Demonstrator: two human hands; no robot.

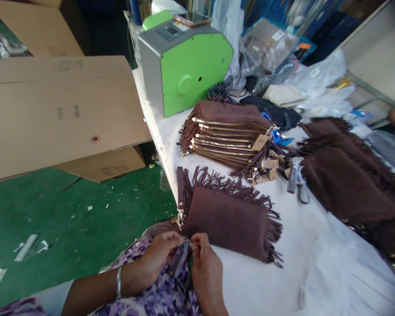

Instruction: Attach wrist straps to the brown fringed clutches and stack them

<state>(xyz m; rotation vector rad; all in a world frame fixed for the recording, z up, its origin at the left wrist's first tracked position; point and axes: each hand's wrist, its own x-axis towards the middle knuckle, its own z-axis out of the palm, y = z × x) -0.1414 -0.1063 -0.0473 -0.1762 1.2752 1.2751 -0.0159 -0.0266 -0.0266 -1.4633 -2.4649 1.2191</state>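
Note:
My left hand (159, 256) and my right hand (206, 263) meet at the table's near edge, fingers pinched together on a small grey strap (180, 260) with a metal end. Just beyond them lies a brown suede fringed bag (228, 217) flat on the white table (303, 263). A bangle sits on my left wrist. What exactly the fingertips grip at the metal end is too small to make out.
A fanned stack of brown fringed bags (227, 136) with tags lies mid-table, more brown bags (352, 184) at right. A green and grey machine (184, 66) stands at the back. Cardboard boxes (59, 109) rest on the green floor at left. Plastic bags clutter the far side.

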